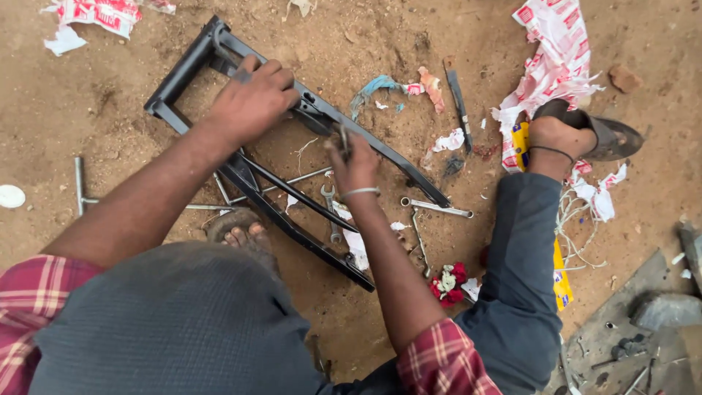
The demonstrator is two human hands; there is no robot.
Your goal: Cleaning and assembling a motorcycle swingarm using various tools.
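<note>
You're outdoors on bare brown dirt ground (351,44), flat daylight, no hard shadows. Torn red-and-white paper scraps (559,51) litter the top corners and right side, a small stone (624,77) sits top right. A grey slab (629,322) with loose metal bits fills the bottom right corner.

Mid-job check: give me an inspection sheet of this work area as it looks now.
Surface: bare brown dirt ground.
Job's things: black tubular metal frame lying flat; slim metal tool.
Clutter: steel open-ended spanner, metal socket rod, torn red-and-white paper wrappers, red-and-white flower bunch.
Grips: left hand presses on the frame; right hand pinches the slim tool.
Cables: white string tangle.
Surroundings: sandalled foot; grey stone slab with small parts.
</note>
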